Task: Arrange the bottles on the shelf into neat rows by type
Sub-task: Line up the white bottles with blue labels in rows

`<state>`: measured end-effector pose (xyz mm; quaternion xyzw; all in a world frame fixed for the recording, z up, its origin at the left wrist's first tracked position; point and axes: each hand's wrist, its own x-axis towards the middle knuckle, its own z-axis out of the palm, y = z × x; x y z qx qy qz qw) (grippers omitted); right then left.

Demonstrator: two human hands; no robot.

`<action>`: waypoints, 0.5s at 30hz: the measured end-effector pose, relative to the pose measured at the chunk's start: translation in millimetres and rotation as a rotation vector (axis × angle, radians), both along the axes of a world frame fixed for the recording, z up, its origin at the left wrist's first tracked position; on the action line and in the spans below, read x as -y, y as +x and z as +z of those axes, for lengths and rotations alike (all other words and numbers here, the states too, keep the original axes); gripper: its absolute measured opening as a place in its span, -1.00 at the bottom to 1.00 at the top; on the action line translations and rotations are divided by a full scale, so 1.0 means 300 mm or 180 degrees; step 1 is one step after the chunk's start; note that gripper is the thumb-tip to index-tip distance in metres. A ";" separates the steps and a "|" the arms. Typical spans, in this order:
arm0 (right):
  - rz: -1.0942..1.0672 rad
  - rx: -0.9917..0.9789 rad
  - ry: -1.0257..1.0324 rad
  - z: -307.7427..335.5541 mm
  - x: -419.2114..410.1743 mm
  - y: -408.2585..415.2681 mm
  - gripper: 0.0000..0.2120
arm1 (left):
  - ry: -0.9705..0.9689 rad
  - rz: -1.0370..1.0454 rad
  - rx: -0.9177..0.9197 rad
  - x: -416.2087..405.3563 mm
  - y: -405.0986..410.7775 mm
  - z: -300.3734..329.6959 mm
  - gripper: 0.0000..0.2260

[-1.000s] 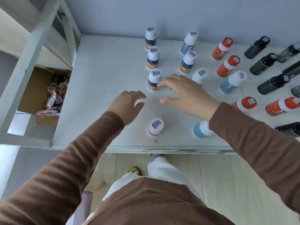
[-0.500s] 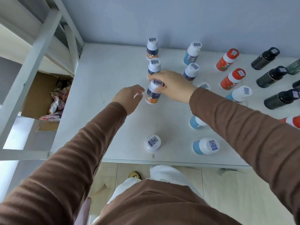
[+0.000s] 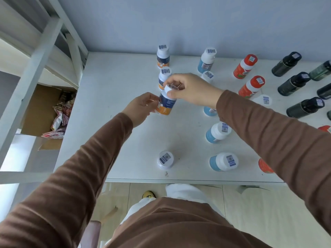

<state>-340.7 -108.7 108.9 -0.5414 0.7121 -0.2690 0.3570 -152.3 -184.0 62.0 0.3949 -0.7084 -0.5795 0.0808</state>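
Observation:
A navy-and-orange labelled bottle with a white cap is lifted above the white shelf. My right hand grips its cap from above. My left hand holds its lower body from the left. Two matching bottles stand in a line behind it, and another stands near the front edge. Blue bottles stand in the middle, red-capped ones further right, dark green ones at the far right.
A white metal frame rises at the left, with a cardboard box of packets below it. The shelf's front edge runs above the tiled floor. A grey wall backs the shelf.
My right hand reached the third navy-and-orange bottle, took its cap and raised it off the shelf. My left hand moved in and now holds its body.

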 end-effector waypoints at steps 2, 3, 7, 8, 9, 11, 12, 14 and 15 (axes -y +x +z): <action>0.0379 -0.0464 -0.0120 0.014 -0.042 0.025 -0.71 | -0.0103 -0.0087 0.0008 -0.005 0.022 -0.007 -0.90; 0.0581 -0.0682 -0.0201 0.018 -0.064 0.040 -0.71 | -0.0134 -0.0180 0.0010 -0.009 0.034 -0.010 -0.88; 0.1180 -0.1021 -0.0289 -0.002 -0.129 0.105 -0.69 | -0.0512 -0.0494 0.0174 -0.019 0.079 -0.032 -0.86; 0.1258 -0.1047 -0.0254 -0.012 -0.138 0.118 -0.69 | -0.0620 -0.0489 0.0250 -0.018 0.086 -0.037 -0.86; 0.1312 -0.1081 -0.0223 -0.020 -0.146 0.129 -0.70 | -0.0718 -0.0465 0.0324 -0.017 0.091 -0.042 -0.86; 0.1380 -0.1178 -0.0181 -0.034 -0.158 0.145 -0.71 | -0.0934 -0.0444 0.0437 -0.015 0.095 -0.049 -0.84; 0.1408 -0.1224 -0.0155 -0.041 -0.162 0.151 -0.70 | -0.1040 -0.0453 0.0478 -0.015 0.094 -0.049 -0.84; 0.1437 -0.1257 -0.0081 -0.054 -0.167 0.161 -0.69 | -0.1182 -0.0445 0.0522 -0.014 0.093 -0.049 -0.84; 0.1447 -0.1238 -0.0040 -0.059 -0.170 0.163 -0.68 | -0.1232 -0.0434 0.0529 -0.013 0.092 -0.048 -0.84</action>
